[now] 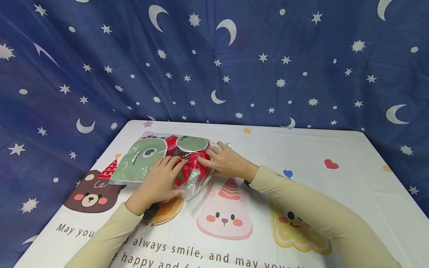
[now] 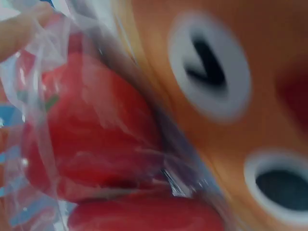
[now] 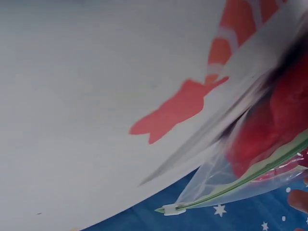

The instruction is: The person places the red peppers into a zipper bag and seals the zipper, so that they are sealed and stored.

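Observation:
A clear zip bag [image 1: 139, 163] printed with a green one-eyed creature lies slanted at the table's back left. Several rounded red things [image 1: 192, 167] fill it; in the left wrist view a glossy red one [image 2: 96, 130] shows a small green mark. My left hand [image 1: 162, 180] grips the bag's near side, fingers over the front and thumb lower down. At the bag's right end, my right hand [image 1: 229, 160] holds it beside the zip edge, fingers spread over the plastic. A green zip strip [image 3: 245, 180] with a white slider [image 3: 174, 210] shows in the right wrist view.
The white table cover [image 1: 295, 149] bears printed characters, including a brown bear [image 1: 90, 199] and a pink figure [image 1: 224, 219], above a line of lettering. Behind and left hangs a blue curtain [image 1: 251, 74] with moons and stars.

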### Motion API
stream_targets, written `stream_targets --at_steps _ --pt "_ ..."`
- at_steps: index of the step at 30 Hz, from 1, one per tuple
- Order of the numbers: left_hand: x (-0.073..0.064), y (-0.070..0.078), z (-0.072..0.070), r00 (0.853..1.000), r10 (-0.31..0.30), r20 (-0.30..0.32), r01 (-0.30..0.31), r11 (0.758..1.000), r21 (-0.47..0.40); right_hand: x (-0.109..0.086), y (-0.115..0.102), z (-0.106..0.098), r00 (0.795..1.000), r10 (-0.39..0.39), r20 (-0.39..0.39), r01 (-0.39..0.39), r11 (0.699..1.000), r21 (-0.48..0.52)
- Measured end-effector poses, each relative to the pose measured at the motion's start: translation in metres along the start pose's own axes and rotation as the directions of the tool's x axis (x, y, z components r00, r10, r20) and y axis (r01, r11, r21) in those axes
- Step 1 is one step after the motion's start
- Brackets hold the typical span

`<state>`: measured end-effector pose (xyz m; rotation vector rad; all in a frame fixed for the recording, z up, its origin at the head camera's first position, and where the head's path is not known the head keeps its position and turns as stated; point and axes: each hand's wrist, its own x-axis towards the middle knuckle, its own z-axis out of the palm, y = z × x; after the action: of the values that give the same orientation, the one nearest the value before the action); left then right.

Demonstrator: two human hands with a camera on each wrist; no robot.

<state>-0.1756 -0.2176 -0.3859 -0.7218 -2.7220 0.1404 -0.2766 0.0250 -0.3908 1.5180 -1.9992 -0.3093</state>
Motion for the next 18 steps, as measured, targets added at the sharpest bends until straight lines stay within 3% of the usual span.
stream_targets --at_steps 6,10,14,18 --pt "0.008 -0.027 0.008 1.0 -0.005 0.025 0.006 1.0 -0.005 0.018 0.004 0.017 0.999 0.036 -0.006 -0.036 0.999 -0.026" --pt "0.014 -0.042 0.015 1.0 -0.011 0.005 0.011 1.0 0.007 0.034 0.007 0.027 0.996 0.092 0.013 -0.092 0.996 -0.019" --pt "0.021 -0.054 0.02 0.999 -0.027 -0.03 0.028 1.0 0.014 0.05 0.011 0.031 0.985 0.166 0.055 -0.167 0.986 0.0" --pt "0.027 -0.065 0.023 0.997 -0.071 -0.015 0.07 0.998 -0.001 0.065 0.015 0.035 0.97 0.221 0.103 -0.222 0.975 -0.004"
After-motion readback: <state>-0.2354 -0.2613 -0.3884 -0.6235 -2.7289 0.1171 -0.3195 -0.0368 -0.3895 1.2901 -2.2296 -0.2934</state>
